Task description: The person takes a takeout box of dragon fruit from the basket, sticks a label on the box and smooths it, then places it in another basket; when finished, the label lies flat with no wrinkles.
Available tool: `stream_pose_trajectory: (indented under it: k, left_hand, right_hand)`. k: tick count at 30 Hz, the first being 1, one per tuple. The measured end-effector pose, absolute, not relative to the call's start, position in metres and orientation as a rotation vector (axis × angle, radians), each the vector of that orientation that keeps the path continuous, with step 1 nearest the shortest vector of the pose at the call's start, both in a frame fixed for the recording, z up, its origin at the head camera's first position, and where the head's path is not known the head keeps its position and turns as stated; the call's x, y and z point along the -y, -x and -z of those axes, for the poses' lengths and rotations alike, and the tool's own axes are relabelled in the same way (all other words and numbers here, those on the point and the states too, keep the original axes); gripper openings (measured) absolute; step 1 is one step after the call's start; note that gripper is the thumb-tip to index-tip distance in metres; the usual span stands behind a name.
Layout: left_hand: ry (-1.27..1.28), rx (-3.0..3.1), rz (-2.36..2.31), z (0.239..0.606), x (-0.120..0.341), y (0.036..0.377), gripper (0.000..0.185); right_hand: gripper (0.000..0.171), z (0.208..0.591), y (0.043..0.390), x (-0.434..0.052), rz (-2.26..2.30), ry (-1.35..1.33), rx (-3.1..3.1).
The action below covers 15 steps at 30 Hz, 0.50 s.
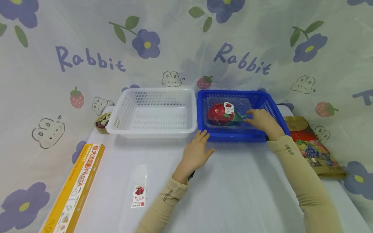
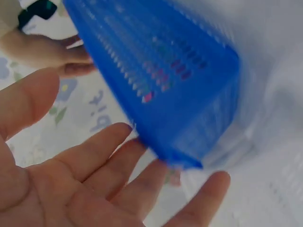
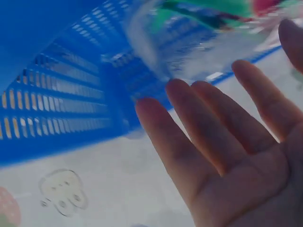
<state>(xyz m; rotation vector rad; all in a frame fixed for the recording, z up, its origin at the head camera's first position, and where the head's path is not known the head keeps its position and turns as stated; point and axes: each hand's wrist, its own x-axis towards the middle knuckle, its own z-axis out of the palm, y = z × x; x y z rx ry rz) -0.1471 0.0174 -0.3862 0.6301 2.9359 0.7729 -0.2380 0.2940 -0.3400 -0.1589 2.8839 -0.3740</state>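
Inside the blue basket [image 1: 233, 137] lies a clear plastic box [image 1: 244, 103] holding a red dragon fruit [image 1: 216, 113] with green leaf tips. A white sticker [image 1: 229, 110] with a fruit picture is on the box. My right hand [image 1: 262, 120] reaches over the basket's right side, fingertips right at the box's right end. In the right wrist view its fingers [image 3: 189, 125] are spread and relaxed, with nothing in them. My left hand [image 1: 196, 152] hovers palm inward by the basket's front left corner, fingers [image 2: 97, 149] extended and holding nothing.
A white basket [image 1: 157, 132] stands left of the blue one, a round tin [image 1: 102, 123] beside it. A yellow pasta box [image 1: 73, 191] lies along the left edge. A clear strip with a fruit sticker [image 1: 139, 195] lies in front. A printed bag [image 1: 314, 149] is at right.
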Motion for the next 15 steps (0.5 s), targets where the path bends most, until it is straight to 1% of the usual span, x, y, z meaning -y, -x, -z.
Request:
stream_pose_trajectory:
  k: [4, 8, 12, 15]
  left_hand:
    - [-0.624, -2.891, -0.903, 0.378, 0.001, 0.146, 0.057]
    - [-0.649, -2.978, -0.946, 0.371, 0.021, 0.142, 0.046]
    - [-0.731, -3.256, -0.919, 0.368, 0.042, 0.137, 0.03]
    - [-0.841, -3.499, -0.887, 0.369, 0.06, 0.135, 0.023]
  right_hand:
    - [0.037, 0.331, 0.218, -0.283, 0.381, 0.222, -3.014]
    - [0.027, 0.323, 0.193, -0.275, 0.401, 0.359, -3.169]
    - [0.023, 0.322, 0.166, -0.269, 0.418, 0.515, -3.367]
    - [0.022, 0.325, 0.147, -0.267, 0.447, 0.592, -3.516]
